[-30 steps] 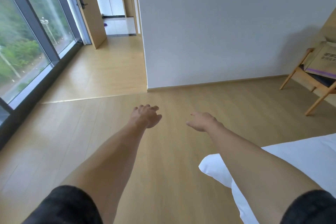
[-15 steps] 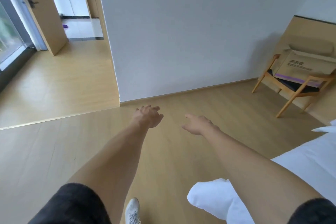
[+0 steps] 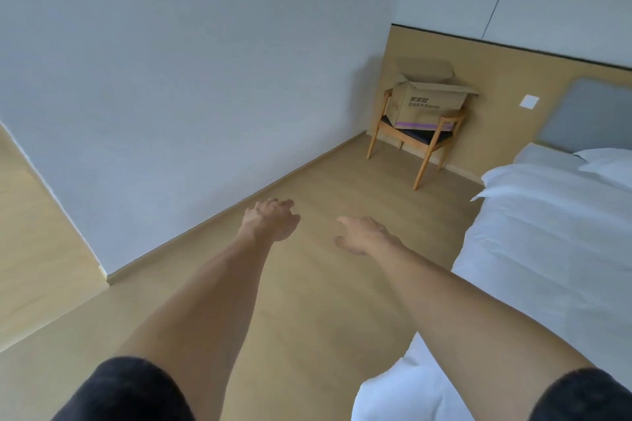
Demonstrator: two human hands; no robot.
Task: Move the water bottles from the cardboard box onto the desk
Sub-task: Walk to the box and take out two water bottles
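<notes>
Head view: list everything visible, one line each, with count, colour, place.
brown cardboard box: 1, flaps open, on the chair seat; contents hidden
wooden armchair with dark seat: 1, light wood, far corner
white bed with pillow: 1, right side
grey padded headboard: 1, above the bed
tan wood wall panel: 1, behind the chair and bed
white wall switch: 1, on the panel
light wood floor: centre
water bottles, desk: none visible
left hand: 1, loosely curled, holds nothing
right hand: 1, relaxed, holds nothing
</notes>
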